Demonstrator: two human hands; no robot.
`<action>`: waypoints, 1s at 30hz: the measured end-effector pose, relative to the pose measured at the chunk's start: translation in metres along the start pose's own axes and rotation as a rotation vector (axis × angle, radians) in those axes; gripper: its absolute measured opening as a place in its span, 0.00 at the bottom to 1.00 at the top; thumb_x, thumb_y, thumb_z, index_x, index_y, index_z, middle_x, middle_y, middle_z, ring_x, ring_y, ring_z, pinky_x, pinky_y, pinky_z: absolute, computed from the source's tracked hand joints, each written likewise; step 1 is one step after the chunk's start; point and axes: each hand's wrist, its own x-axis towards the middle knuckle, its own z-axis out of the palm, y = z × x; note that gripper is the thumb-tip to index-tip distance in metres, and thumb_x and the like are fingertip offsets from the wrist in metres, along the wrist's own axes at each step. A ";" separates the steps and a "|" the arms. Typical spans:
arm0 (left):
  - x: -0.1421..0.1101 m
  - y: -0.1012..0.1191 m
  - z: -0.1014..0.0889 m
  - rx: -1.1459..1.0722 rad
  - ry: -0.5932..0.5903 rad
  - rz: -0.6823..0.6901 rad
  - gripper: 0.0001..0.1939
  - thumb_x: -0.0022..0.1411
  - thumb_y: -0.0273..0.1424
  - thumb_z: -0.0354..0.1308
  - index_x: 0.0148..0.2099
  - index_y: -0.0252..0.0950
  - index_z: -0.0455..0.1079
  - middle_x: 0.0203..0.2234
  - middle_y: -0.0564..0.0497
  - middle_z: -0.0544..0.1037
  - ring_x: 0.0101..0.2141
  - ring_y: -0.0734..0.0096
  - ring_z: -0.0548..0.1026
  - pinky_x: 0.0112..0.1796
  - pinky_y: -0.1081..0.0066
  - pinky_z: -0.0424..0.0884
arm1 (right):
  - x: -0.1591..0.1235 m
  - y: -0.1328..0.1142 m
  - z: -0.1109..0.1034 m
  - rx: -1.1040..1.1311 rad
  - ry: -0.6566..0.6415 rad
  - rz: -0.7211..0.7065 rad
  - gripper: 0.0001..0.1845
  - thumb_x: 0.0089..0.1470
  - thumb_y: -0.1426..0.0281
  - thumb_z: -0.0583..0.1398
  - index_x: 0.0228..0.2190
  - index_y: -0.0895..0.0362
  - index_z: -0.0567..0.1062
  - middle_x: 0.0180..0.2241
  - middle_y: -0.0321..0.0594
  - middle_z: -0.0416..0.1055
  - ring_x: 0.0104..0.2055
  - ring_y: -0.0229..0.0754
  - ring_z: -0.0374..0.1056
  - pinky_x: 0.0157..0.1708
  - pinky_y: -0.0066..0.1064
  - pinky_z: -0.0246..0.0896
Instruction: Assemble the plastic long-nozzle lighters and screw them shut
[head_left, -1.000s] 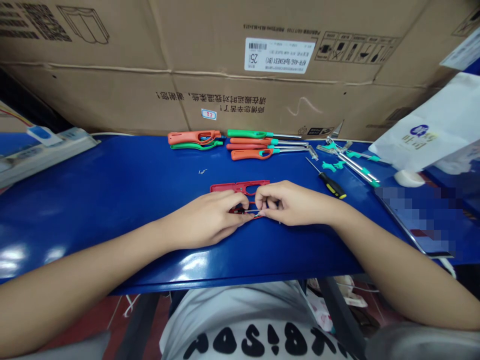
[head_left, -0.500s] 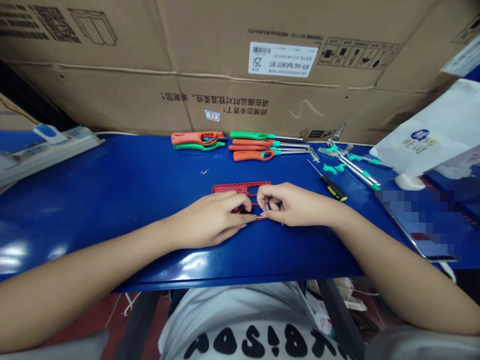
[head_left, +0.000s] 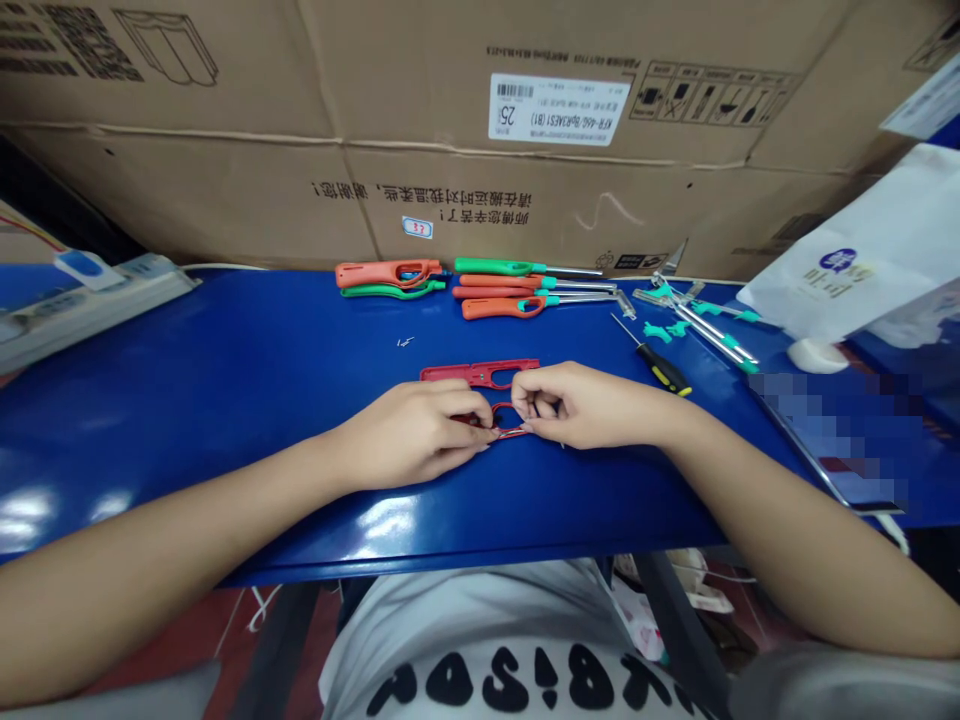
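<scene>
My left hand (head_left: 416,432) and my right hand (head_left: 581,402) meet at the middle of the blue table (head_left: 225,400). Both pinch a red plastic handle shell (head_left: 504,428) that lies flat under the fingertips and is mostly hidden by them. A second red handle shell (head_left: 480,373) lies on the table just beyond my fingers, untouched.
Orange and green long-nosed lighters (head_left: 480,288) lie in a row at the table's back. Metal tubes with green parts (head_left: 701,325) and a black-and-yellow screwdriver (head_left: 660,368) lie at the right. Small screws (head_left: 405,342), cardboard boxes (head_left: 450,130), a white bag (head_left: 862,260).
My fingers shifted slightly on the red shell; both hands stay in the same place on the table.
</scene>
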 end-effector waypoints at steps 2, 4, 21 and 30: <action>-0.002 -0.002 0.001 -0.027 0.028 -0.004 0.11 0.72 0.29 0.55 0.46 0.39 0.80 0.43 0.49 0.81 0.42 0.68 0.78 0.42 0.71 0.72 | 0.000 -0.001 -0.001 0.008 -0.008 0.016 0.05 0.53 0.77 0.59 0.32 0.56 0.69 0.21 0.27 0.64 0.22 0.31 0.59 0.23 0.22 0.53; -0.003 -0.004 0.001 -0.034 0.055 -0.011 0.10 0.71 0.29 0.56 0.45 0.38 0.80 0.43 0.49 0.81 0.42 0.68 0.79 0.42 0.72 0.72 | 0.000 -0.001 -0.001 0.012 -0.013 0.019 0.05 0.52 0.77 0.59 0.32 0.56 0.70 0.21 0.27 0.64 0.22 0.31 0.59 0.24 0.23 0.54; -0.001 -0.004 0.003 -0.141 0.069 -0.107 0.10 0.70 0.27 0.56 0.47 0.38 0.79 0.42 0.47 0.82 0.44 0.66 0.78 0.46 0.68 0.74 | 0.002 0.000 0.000 -0.073 0.035 -0.138 0.12 0.54 0.79 0.59 0.39 0.59 0.80 0.29 0.34 0.71 0.26 0.32 0.63 0.29 0.24 0.57; 0.002 0.001 0.003 -0.276 0.055 -0.230 0.10 0.67 0.23 0.59 0.47 0.36 0.78 0.42 0.47 0.81 0.45 0.65 0.78 0.49 0.65 0.73 | 0.003 -0.001 0.002 -0.078 0.041 -0.103 0.13 0.53 0.79 0.59 0.39 0.59 0.80 0.30 0.35 0.72 0.27 0.31 0.63 0.29 0.23 0.58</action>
